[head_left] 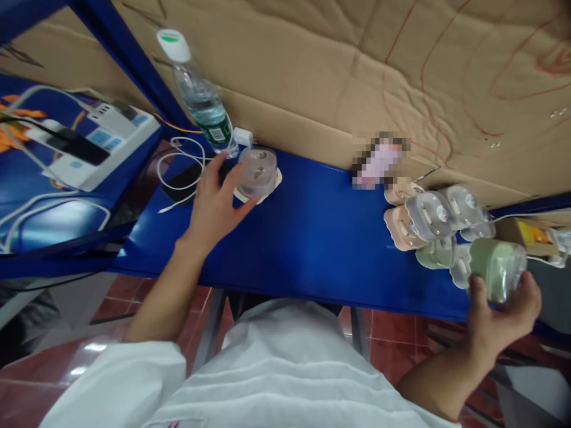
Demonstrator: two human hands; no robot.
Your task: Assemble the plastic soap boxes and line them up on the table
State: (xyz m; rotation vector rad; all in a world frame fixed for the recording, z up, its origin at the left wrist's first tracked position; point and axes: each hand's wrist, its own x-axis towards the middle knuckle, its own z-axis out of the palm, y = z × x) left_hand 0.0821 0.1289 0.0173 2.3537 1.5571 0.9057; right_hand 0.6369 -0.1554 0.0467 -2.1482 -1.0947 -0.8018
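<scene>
My left hand (218, 199) is at the left of the blue table, thumb and fingers spread around the near side of a small clear-lidded plastic box (257, 169) with a cream, wavy-edged base. Whether the fingertips touch it I cannot tell. Out at the right, my right hand (506, 312) grips a green plastic box with a clear cover (497, 267), held between thumb and fingers and tilted. Beside it sits a stacked group of similar clear-lidded boxes (432, 217), with pinkish, grey and green bases.
A water bottle (205, 107) stands behind my left hand, near a white cable (178, 141) and a dark flat object (181, 184). A power strip (102, 145) lies far left. Cardboard (303, 71) lines the back. A small open carton (513, 232) is at the right.
</scene>
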